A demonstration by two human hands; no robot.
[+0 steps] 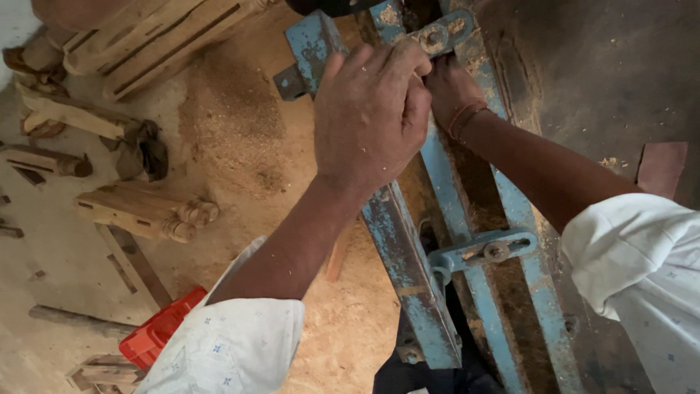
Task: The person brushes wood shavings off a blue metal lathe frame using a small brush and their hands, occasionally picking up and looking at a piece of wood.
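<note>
Both hands are on a blue metal frame (408, 270), w/ paint worn and rusty, covered w/ sawdust. The left hand (372, 117) is on top of the left rail, fingers curled down and closed over something at the rail's edge; what it grips I cannot tell, bc the fingers hide it. The right hand (448, 87) is just behind, touching the left one, fingers also curled in between the two rails; it is mostly hidden by the left hand, so if it holds something or only presses I cannot tell. There is an orange thread band (465, 117) on the right wrist. Both arms have white sleeves rolled up. Just above the hands sits a blue clamp piece w/ a bolt (436, 35); lower on the frame is a second blue bracket w/ bolt (485, 252), well apart from the hands. On the floor at left: a heap of sawdust (233, 124), carved wooden legs (146, 211) lying near it, more wood pieces (73, 113) further up, and a red plastic thing (160, 328) near the left elbow.
</note>
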